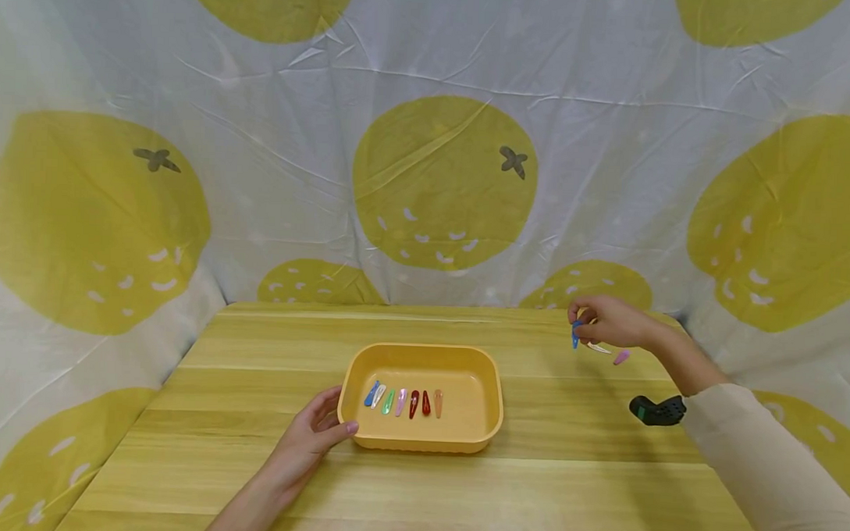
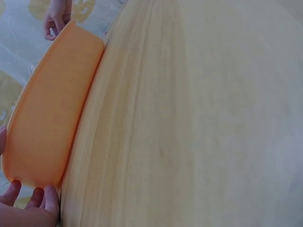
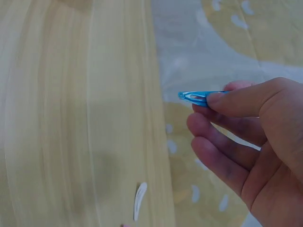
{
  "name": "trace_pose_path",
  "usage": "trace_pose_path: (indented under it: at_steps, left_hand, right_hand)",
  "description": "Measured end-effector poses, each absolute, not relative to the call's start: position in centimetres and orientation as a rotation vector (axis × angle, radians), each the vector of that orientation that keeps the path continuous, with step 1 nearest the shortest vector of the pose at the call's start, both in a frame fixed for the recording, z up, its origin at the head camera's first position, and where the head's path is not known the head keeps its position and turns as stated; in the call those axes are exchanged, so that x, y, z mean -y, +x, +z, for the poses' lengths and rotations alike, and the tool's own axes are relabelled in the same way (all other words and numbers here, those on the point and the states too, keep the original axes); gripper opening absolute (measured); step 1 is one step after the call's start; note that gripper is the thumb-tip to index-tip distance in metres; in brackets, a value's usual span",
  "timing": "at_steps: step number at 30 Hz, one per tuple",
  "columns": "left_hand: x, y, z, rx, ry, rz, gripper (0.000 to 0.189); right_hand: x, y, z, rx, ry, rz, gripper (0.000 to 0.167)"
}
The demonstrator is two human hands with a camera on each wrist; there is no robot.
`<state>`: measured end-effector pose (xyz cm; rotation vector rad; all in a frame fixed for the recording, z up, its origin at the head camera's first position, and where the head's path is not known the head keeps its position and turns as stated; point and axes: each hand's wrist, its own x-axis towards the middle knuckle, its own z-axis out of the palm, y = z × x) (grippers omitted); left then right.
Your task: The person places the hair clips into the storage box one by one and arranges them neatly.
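Note:
Between thumb and index finger, my right hand (image 1: 609, 320) pinches a blue snap hair clip (image 3: 199, 97) above the table's far right part. Below that hand lie a white hair clip (image 3: 140, 201) and a pink hair clip (image 1: 622, 357). My left hand (image 1: 315, 430) grips the left end of an orange plastic basin (image 1: 489, 443), its thumb at the front corner of the rim. Inside the basin, several hair clips lie in a row: blue (image 1: 372, 392), white (image 1: 379, 396), green (image 1: 388, 402), pink (image 1: 401, 403), two dark red (image 1: 426, 403) and an orange one (image 1: 438, 404).
A black curved object (image 1: 655, 411) with a green patch rests on the wooden table (image 1: 572, 489) beside the right sleeve. A lemon-print curtain (image 1: 582, 185) hangs behind the table and along both sides.

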<state>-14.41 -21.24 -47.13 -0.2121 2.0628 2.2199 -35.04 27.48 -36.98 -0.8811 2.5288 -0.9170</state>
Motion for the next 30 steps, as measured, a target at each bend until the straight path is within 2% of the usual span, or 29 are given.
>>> trace_pose_path:
  at_steps: [30]
  left_hand:
    - [21.2, -14.6, -47.3, -2.077, -0.215, 2.219, 0.072]
  right_hand:
    - [-21.0, -34.7, -36.9, -2.418, -1.246, -0.868, 0.008]
